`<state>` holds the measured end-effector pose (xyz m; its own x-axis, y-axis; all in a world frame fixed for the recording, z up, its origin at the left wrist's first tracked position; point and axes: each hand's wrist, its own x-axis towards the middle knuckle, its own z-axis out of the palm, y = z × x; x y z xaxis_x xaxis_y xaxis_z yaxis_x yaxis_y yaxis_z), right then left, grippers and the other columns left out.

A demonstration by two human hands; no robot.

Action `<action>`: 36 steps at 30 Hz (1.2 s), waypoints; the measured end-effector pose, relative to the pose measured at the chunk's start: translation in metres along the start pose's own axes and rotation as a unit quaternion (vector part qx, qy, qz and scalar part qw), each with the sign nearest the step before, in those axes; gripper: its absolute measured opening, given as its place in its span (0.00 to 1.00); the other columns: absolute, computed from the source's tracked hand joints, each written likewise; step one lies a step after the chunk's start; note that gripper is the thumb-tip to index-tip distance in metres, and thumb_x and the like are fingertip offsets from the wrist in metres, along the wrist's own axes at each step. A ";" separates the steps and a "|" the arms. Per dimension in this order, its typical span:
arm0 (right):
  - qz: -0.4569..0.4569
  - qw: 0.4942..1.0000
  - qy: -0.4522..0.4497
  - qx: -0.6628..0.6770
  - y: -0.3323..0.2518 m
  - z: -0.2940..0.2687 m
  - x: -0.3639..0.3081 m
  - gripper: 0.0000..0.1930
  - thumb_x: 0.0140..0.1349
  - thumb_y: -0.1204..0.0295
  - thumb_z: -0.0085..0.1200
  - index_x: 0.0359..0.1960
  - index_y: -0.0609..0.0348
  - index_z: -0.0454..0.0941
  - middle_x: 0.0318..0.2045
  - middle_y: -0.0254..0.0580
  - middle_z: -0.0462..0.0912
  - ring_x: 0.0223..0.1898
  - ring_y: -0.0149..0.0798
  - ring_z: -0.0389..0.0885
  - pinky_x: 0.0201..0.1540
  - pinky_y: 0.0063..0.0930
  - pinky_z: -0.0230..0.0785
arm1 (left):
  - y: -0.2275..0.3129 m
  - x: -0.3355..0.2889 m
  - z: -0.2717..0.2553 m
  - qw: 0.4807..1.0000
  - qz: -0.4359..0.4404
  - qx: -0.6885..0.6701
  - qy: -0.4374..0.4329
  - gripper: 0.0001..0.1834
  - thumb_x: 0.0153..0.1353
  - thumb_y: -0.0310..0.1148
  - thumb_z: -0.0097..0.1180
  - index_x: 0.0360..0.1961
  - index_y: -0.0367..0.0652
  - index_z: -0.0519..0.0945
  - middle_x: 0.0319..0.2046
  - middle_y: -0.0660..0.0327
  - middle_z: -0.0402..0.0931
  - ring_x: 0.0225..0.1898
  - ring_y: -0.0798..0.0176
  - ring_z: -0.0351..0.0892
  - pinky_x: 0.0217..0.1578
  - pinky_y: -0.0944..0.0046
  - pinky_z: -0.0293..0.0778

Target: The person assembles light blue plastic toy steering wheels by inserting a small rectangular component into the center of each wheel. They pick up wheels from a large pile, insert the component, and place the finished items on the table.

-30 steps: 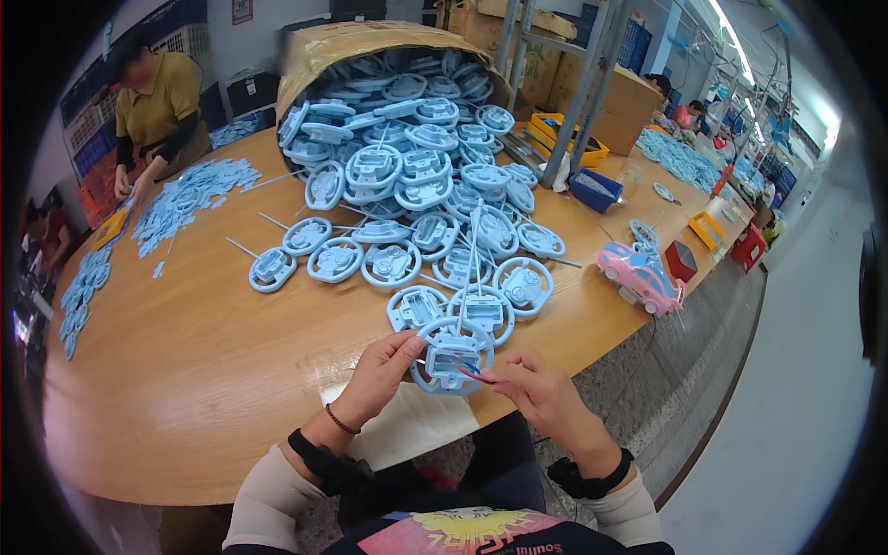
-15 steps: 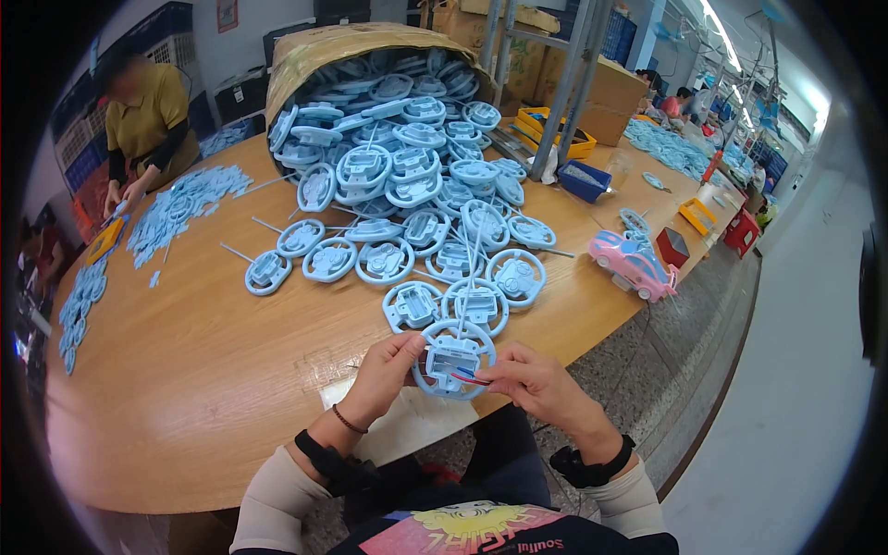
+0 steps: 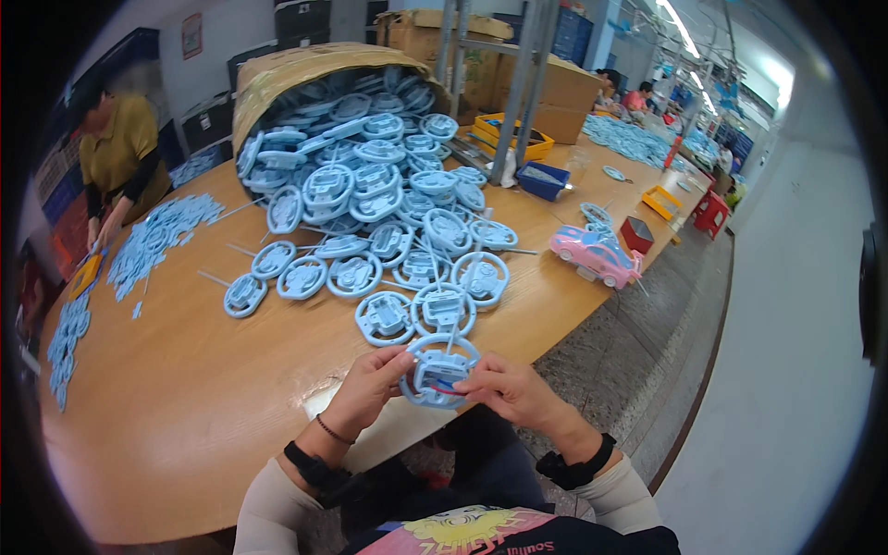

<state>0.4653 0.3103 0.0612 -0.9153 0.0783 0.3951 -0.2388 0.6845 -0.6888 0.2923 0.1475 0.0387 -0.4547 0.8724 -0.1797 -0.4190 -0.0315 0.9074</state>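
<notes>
A light-blue toy steering wheel (image 3: 419, 344) with a hollow, boxy middle is held over the table's near edge, a pale stick rising from its far side. My left hand (image 3: 372, 387) grips the left of its rim between thumb and fingers. At the right of the hollow, my right hand (image 3: 504, 388) pinches thin red and blue strands (image 3: 446, 390), which look like wires and reach into the middle. Their ends are too small to make out. Just beyond lie more such toy steering wheels (image 3: 386, 317).
A big tipped sack (image 3: 268, 79) spills a heap of blue wheels onto the wooden table (image 3: 213, 398). To the right are a pink toy car (image 3: 595, 252), a red box (image 3: 635, 234), a blue bin (image 3: 544, 181) and a metal post (image 3: 527, 92). A co-worker (image 3: 120, 157) stands at far left.
The view has shifted, so the table scene sits farther left. My left hand still holds the wheel, and the red and blue strands in my right hand now lie lower across its middle.
</notes>
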 end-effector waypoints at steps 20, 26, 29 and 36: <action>-0.020 1.000 -0.013 0.005 -0.013 0.055 0.061 0.14 0.52 0.78 0.58 0.41 0.50 0.80 0.28 0.34 0.72 0.27 0.34 0.71 0.29 0.25 0.65 | 0.015 -0.010 -0.070 0.988 -0.041 -0.111 -0.101 0.24 0.63 0.47 0.46 0.50 0.36 0.71 0.44 0.57 0.75 0.46 0.63 0.75 0.49 0.62 0.70; -0.014 0.997 -0.001 0.079 0.005 0.066 0.076 0.13 0.52 0.79 0.57 0.41 0.56 0.79 0.29 0.38 0.73 0.27 0.33 0.72 0.29 0.25 0.65 | 0.039 -0.025 -0.174 0.990 0.095 -0.097 0.042 0.24 0.65 0.48 0.42 0.51 0.39 0.71 0.44 0.56 0.75 0.46 0.65 0.75 0.45 0.61 0.73; 0.058 0.993 -0.008 0.105 0.000 0.050 0.070 0.12 0.51 0.81 0.58 0.39 0.61 0.80 0.29 0.36 0.72 0.24 0.27 0.70 0.25 0.20 0.62 | 0.060 -0.018 -0.243 0.923 0.247 -0.189 0.228 0.28 0.63 0.53 0.41 0.55 0.43 0.67 0.50 0.54 0.71 0.50 0.59 0.72 0.50 0.58 0.70; 0.090 0.986 -0.001 0.143 0.010 0.041 0.059 0.13 0.49 0.82 0.59 0.38 0.60 0.80 0.27 0.38 0.73 0.27 0.31 0.71 0.28 0.21 0.63 | 0.072 0.028 -0.262 0.621 0.094 0.606 0.488 0.43 0.46 0.59 0.58 0.53 0.33 0.67 0.48 0.44 0.69 0.44 0.45 0.71 0.48 0.55 0.66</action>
<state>0.3961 0.2925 0.0526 -0.9519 0.1770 0.2501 -0.1543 0.4281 -0.8904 0.0433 0.0422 -0.0010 -0.9132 0.1795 0.3657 0.3449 0.8185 0.4594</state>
